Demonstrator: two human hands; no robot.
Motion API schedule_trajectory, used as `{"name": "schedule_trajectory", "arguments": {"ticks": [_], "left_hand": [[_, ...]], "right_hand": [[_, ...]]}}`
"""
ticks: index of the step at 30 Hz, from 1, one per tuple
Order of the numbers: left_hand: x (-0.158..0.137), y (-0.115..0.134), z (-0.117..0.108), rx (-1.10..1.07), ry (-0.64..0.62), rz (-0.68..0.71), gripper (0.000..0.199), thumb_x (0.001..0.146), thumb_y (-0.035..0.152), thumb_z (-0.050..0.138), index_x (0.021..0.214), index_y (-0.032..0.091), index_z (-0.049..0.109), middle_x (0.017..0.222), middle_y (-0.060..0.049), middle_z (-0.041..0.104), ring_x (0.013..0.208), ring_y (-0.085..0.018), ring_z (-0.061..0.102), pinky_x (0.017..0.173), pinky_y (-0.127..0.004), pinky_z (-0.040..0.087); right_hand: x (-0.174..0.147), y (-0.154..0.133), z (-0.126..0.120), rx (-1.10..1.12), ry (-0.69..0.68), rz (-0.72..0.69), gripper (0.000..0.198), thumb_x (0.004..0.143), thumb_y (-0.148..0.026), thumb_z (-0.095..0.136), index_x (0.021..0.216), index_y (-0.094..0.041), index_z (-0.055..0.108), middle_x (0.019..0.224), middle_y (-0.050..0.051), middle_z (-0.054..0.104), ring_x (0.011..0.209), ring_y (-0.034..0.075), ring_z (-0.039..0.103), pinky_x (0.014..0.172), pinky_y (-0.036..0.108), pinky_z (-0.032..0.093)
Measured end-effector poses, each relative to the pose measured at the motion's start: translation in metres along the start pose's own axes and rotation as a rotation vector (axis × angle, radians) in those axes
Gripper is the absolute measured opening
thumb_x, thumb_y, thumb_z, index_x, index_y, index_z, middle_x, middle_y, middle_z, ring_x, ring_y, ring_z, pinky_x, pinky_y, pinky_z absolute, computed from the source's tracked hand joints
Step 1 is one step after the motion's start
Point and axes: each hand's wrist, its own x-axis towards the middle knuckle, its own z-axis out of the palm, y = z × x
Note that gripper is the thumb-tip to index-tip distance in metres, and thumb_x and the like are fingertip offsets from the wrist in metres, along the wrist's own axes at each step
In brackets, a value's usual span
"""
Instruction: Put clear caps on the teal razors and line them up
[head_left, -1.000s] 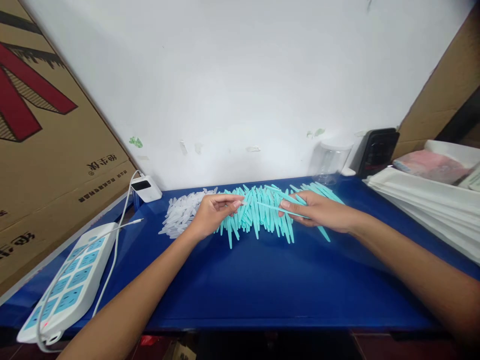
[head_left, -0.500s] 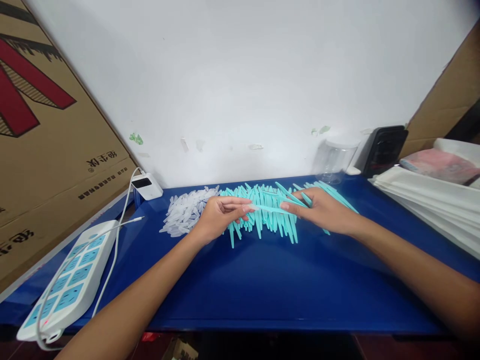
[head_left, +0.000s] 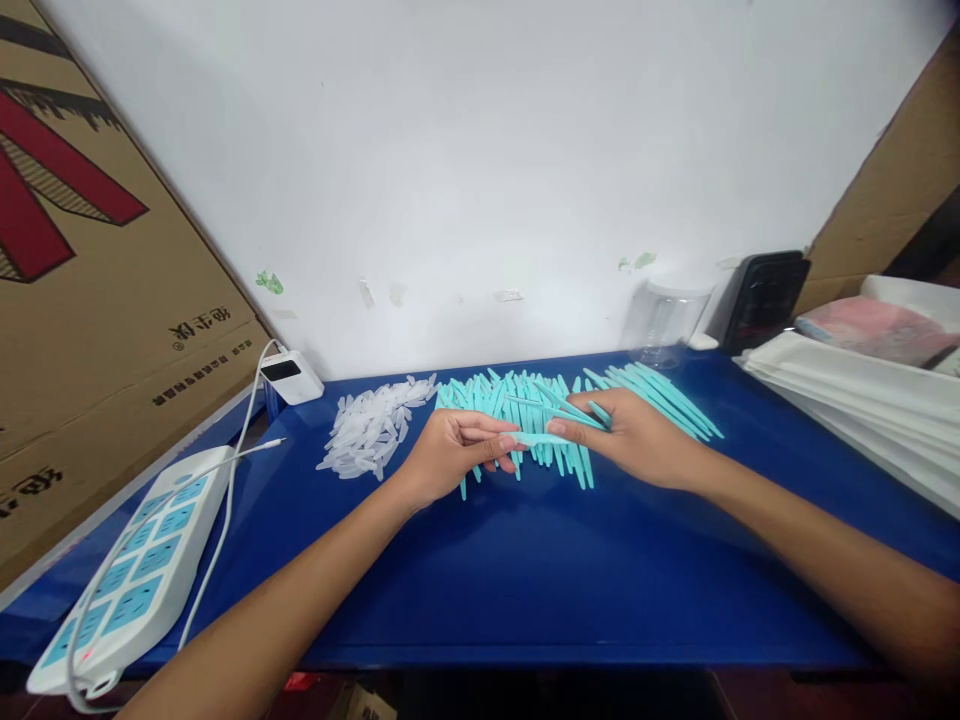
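My left hand (head_left: 456, 452) pinches the left end of a slim turquoise stick (head_left: 536, 438), shaped like an eyebrow razor. Its tip looks pale, and I cannot tell whether a cap covers it. My right hand (head_left: 626, 430) grips the stick's other end between thumb and fingers, along with several more turquoise sticks (head_left: 556, 398) fanning out to the left. Beneath and behind both hands lies a spread of turquoise sticks (head_left: 480, 393). Left of my left hand is a heap of small translucent white caps (head_left: 367, 430). A neater row of turquoise sticks (head_left: 667, 395) lies beyond my right hand.
On the blue table (head_left: 525, 580), a power strip (head_left: 142, 570) with white cables lies at left, near a small white device (head_left: 292, 376). A clear jar (head_left: 667, 315), a black object (head_left: 766, 300) and stacked white trays (head_left: 840, 390) stand at right. Cardboard (head_left: 112, 300) borders the left.
Both hands have come slightly lower and nearer to me. My left hand has slid right, so less of the pinched stick shows between the hands.
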Motion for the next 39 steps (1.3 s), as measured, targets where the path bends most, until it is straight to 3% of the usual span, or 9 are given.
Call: {"name": "schedule_trajectory", "arguments": {"ticks": [6,11,14,16,21,27,32,35,39], "left_hand": [[0.000,0.003,0.001,-0.012,0.028,0.012,0.039,0.085,0.047,0.084,0.108,0.015,0.082,0.081,-0.011,0.082,0.071,-0.022,0.077,0.065,-0.031,0.059],[0.003,0.004,-0.001,-0.030,0.106,0.038,0.042,0.083,0.046,0.085,0.110,0.015,0.080,0.095,-0.013,0.083,0.071,-0.022,0.077,0.059,-0.030,0.057],[0.005,0.002,-0.007,-0.018,0.179,0.057,0.046,0.084,0.049,0.083,0.114,0.014,0.076,0.100,-0.015,0.082,0.072,-0.023,0.077,0.057,-0.030,0.056],[0.008,0.002,-0.011,0.014,0.246,0.059,0.047,0.085,0.052,0.081,0.111,0.014,0.075,0.098,-0.014,0.082,0.069,-0.021,0.075,0.056,-0.030,0.055],[0.012,0.002,-0.021,0.069,0.333,0.043,0.047,0.085,0.059,0.078,0.102,0.014,0.075,0.085,-0.010,0.079,0.061,-0.017,0.070,0.053,-0.027,0.053],[0.015,-0.005,-0.028,0.135,0.337,0.033,0.047,0.086,0.059,0.076,0.098,0.014,0.074,0.078,-0.008,0.077,0.056,-0.016,0.068,0.050,-0.026,0.052],[0.016,-0.007,-0.032,0.196,0.368,0.051,0.046,0.086,0.059,0.075,0.096,0.015,0.073,0.074,-0.007,0.076,0.053,-0.015,0.066,0.050,-0.026,0.053],[0.015,-0.007,-0.034,0.225,0.378,0.045,0.046,0.086,0.059,0.075,0.096,0.014,0.073,0.073,-0.007,0.075,0.053,-0.015,0.066,0.050,-0.027,0.053],[0.016,-0.008,-0.035,0.288,0.403,0.050,0.043,0.086,0.057,0.074,0.095,0.015,0.073,0.071,-0.007,0.075,0.052,-0.017,0.066,0.050,-0.028,0.053]], "right_hand": [[0.000,-0.003,0.002,-0.009,-0.017,-0.029,0.058,0.101,-0.069,0.050,0.068,-0.022,0.039,0.066,-0.003,0.034,0.061,0.014,0.034,0.060,0.030,0.029],[0.000,-0.001,-0.003,-0.045,-0.149,-0.031,0.053,0.104,-0.066,0.043,0.083,-0.022,0.065,0.068,-0.001,0.051,0.061,0.016,0.045,0.062,0.031,0.036],[0.004,0.010,-0.016,-0.144,-0.084,-0.023,0.052,0.106,-0.063,0.041,0.089,-0.023,0.069,0.076,0.004,0.065,0.072,0.021,0.058,0.071,0.033,0.042],[0.009,0.023,-0.030,-0.296,0.016,0.057,0.051,0.108,-0.059,0.036,0.095,-0.022,0.069,0.092,0.009,0.074,0.084,0.026,0.065,0.077,0.035,0.044],[0.019,0.060,-0.061,-0.808,0.048,0.552,0.045,0.109,-0.043,0.034,0.111,-0.013,0.068,0.117,0.025,0.073,0.105,0.038,0.070,0.079,0.040,0.044],[0.014,0.066,-0.070,-0.859,0.094,0.685,0.048,0.108,-0.037,0.034,0.116,-0.006,0.070,0.123,0.036,0.069,0.112,0.047,0.068,0.082,0.048,0.045],[0.017,0.056,-0.067,-0.766,0.116,0.605,0.046,0.109,-0.038,0.031,0.115,-0.014,0.070,0.114,0.024,0.074,0.102,0.036,0.071,0.077,0.040,0.045],[0.019,0.053,-0.045,-0.668,0.050,0.493,0.044,0.105,-0.050,0.041,0.100,-0.018,0.071,0.088,0.013,0.075,0.079,0.027,0.070,0.066,0.034,0.043],[0.018,0.055,-0.016,-0.626,0.023,0.412,0.031,0.092,-0.049,0.062,0.086,-0.020,0.070,0.079,0.012,0.072,0.075,0.028,0.067,0.063,0.035,0.040]]}}
